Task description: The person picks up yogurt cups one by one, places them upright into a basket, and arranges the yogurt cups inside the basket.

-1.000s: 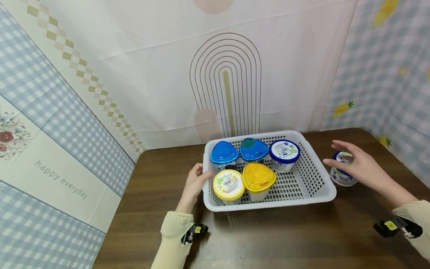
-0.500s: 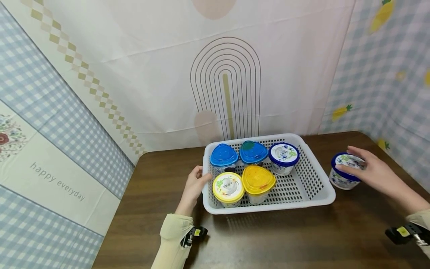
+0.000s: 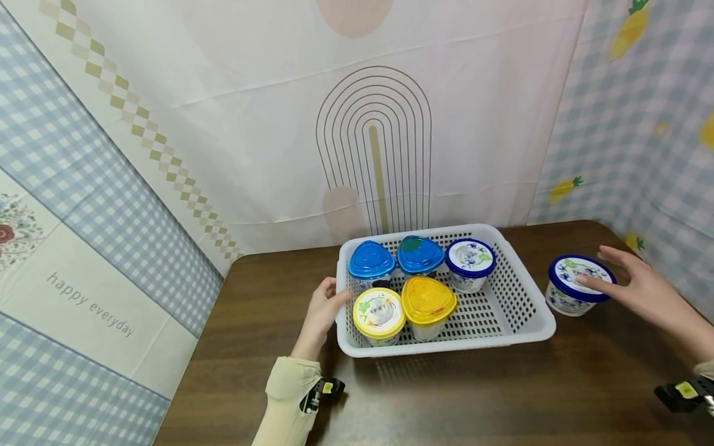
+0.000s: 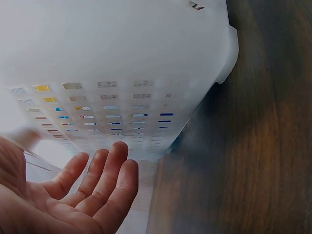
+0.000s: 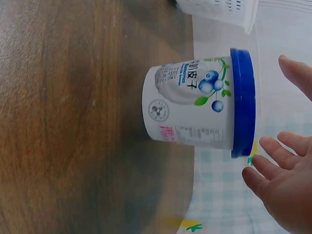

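A light grey perforated plastic basket (image 3: pixel 524 337) stands on the table. My left hand (image 3: pixel 320 310) holds its left rim, thumb over the edge; in the left wrist view the fingers (image 4: pixel 109 183) lie loosely bent by the outer wall. Right of the basket stands a white round tub (image 3: pixel 577 288) with a dark blue lid and blueberry print, upright on the table. My right hand (image 3: pixel 649 297) hovers beside and above it, thumb over the lid. In the right wrist view a gap shows between the spread fingers (image 5: pixel 278 168) and the lid (image 5: pixel 243 102).
In the basket stand two tubs with blue rounded-triangle lids (image 3: pixel 370 259) (image 3: pixel 420 254), one with a round dark blue lid (image 3: pixel 470 257), one with a yellow-rimmed lid (image 3: pixel 379 313) and one with a yellow rounded-triangle lid (image 3: pixel 428 299). Patterned cloth (image 3: pixel 268 136) hangs behind the table.
My right hand has moved to the right off the blue-lidded tub, uncovering most of its lid. That tub now stands in full view beside the basket. My left hand has stayed on the rim.
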A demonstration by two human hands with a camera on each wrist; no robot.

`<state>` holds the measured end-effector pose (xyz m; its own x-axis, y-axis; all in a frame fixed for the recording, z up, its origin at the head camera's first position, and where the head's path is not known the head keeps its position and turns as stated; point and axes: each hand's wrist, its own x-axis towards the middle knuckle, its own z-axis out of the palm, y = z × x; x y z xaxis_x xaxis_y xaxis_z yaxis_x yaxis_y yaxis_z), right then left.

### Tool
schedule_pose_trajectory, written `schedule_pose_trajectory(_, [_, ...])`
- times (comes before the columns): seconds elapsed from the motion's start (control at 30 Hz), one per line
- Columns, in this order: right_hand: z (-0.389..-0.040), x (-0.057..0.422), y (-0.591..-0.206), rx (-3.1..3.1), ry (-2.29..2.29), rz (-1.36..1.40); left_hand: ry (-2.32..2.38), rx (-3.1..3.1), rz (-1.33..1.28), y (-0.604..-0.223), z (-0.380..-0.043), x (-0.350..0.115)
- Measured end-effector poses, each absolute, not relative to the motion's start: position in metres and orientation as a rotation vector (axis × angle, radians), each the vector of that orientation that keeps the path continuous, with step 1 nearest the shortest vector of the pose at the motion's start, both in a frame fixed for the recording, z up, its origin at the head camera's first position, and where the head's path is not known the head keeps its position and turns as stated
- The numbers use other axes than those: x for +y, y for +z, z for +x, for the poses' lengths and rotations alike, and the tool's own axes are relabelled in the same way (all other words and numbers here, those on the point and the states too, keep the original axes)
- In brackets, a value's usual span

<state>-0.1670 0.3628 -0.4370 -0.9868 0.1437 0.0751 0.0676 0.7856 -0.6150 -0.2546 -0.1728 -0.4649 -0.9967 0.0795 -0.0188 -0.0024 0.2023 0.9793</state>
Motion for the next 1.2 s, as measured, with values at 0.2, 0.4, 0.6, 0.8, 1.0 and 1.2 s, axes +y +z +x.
schedule_pose_trajectory(0.2, [-0.163, 0.368, -0.441, -2.882, 0.933, -0.179, 1.955, 2.378, 0.081, -0.464, -0.255, -0.173])
schedule_pose_trajectory(0.4, [-0.159, 0.370, -0.450, -2.907, 0.973, -0.148, 1.952, 2.378, 0.075, -0.463, -0.253, -0.172])
schedule_pose_trajectory(0.6, [-0.158, 0.372, -0.459, -2.920, 0.932, -0.141, 1.952, 2.377, 0.077, -0.464, -0.253, -0.172])
schedule_pose_trajectory(0.8, [-0.156, 0.371, -0.464, -2.920, 0.939, -0.146, 1.960, 2.370, 0.080, -0.466, -0.255, -0.173])
schedule_pose_trajectory(1.0, [-0.154, 0.370, -0.466, -2.915, 0.975, -0.156, 1.968, 2.358, 0.081, -0.465, -0.255, -0.172])
schedule_pose_trajectory(1.2, [-0.156, 0.368, -0.473, -2.875, 1.058, -0.169, 1.962, 2.356, 0.075, -0.465, -0.256, -0.173])
